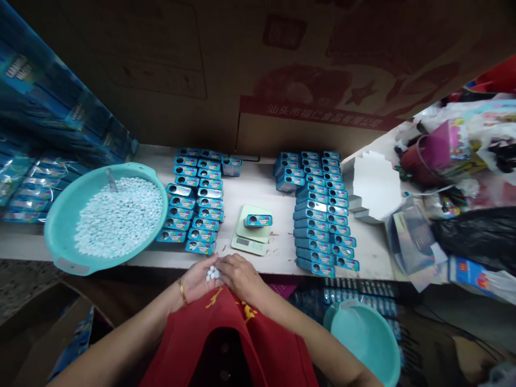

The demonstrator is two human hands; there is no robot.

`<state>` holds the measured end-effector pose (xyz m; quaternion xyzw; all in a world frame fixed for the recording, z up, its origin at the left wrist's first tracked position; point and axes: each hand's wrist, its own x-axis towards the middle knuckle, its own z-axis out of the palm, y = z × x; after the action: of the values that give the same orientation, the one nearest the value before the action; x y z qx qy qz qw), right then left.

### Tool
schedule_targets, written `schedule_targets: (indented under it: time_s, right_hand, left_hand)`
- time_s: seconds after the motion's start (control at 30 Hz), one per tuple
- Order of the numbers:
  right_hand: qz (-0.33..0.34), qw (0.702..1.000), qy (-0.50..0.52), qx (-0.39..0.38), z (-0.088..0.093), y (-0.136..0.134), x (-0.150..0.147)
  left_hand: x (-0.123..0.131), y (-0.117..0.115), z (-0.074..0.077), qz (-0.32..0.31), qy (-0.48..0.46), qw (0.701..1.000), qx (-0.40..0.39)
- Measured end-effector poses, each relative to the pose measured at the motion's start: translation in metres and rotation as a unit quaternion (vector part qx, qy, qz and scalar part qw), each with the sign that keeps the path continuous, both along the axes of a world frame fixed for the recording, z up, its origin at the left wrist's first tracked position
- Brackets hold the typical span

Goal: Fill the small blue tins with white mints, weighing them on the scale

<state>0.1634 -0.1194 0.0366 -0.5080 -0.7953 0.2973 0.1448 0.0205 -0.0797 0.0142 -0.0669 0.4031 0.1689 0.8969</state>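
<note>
Cardboard cartons (161,70) close off the back of a long white bench (258,188), and from where I stand, the person's hands are right at its front edge. The left hand (195,279), wearing a gold bangle (182,290), lies cupped and palm up, with a small heap of white tablets (212,273) sitting in it just above the bench edge. The right hand (239,277) curves in close beside the same heap, its grip narrow; whether it holds any tablets too, I cannot tell. To the left, a teal plastic basin (54,236) on the bench is heaped with pale tablets (119,217). Rows of blue tins (181,207) flank a digital scale (245,242), which carries one blue tin (258,220) on its pale green pan. Another teal basin (363,344) sits below the bench, beyond the person's red apron (226,344).
</note>
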Motion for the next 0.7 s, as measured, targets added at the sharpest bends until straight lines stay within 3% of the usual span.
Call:
schedule_targets:
  time_s: [0.33, 0.6, 0.7]
  right_hand:
    - [0.056, 0.998, -0.032, -0.009, -0.002, 0.006, -0.001]
    - [0.02, 1.0, 0.011, -0.008, -0.005, 0.0, -0.001]
    - [-0.06, 0.997, 0.031, 0.048, 0.0, 0.009, 0.024]
  left_hand:
    - [-0.004, 0.001, 0.0, -0.015, 0.019, 1.0, -0.012]
    - [-0.002, 0.001, -0.001, -0.02, 0.026, 0.999, -0.001]
    - [-0.004, 0.002, -0.002, -0.033, 0.049, 0.998, 0.007]
